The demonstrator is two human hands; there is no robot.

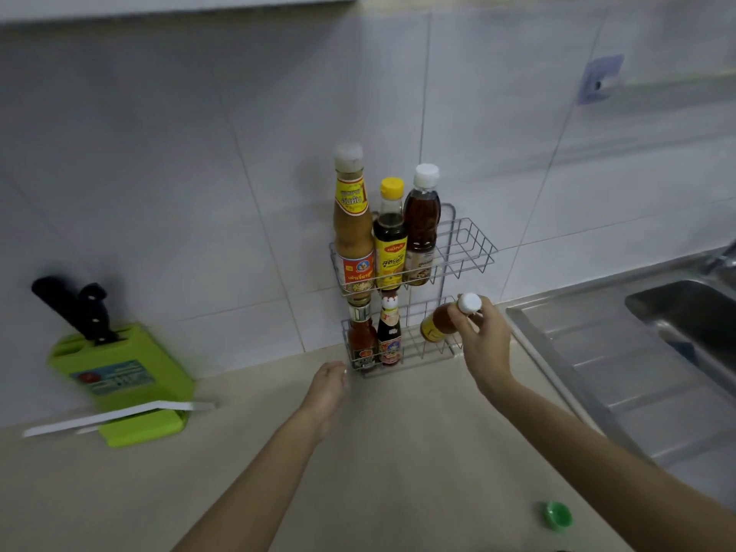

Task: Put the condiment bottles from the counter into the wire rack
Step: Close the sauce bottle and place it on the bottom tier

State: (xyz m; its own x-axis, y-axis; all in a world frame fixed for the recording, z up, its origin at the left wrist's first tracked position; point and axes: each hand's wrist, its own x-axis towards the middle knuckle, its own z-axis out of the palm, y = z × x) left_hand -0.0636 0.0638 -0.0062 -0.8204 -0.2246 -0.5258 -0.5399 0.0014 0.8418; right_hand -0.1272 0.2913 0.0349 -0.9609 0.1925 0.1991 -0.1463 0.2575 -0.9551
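We note a 2-tier wire rack (470, 249) standing against the tiled wall (199, 173) on the beige counter (398, 452). Upper tier: 3 bottles upright at its left end, a tall tan sauce bottle (353, 229), a yellow-capped dark bottle (390, 241) and a white-capped brown bottle (421, 229); the right part of this tier is bare. Lower tier: a red sauce bottle (361, 340) and a dark bottle with a red label (388, 332), both upright at the left. Our right hand (484, 344) grips a small orange bottle with a white cap (440, 324) near its neck, tilted, its base over the right part of the lower tier. Our left hand (328, 386) rests loosely open, holding nothing, near the rack's front left corner. A green knife block (119, 376) sits well apart at left, a steel sink (637, 360) at right, a green cap (556, 515) near the front edge.
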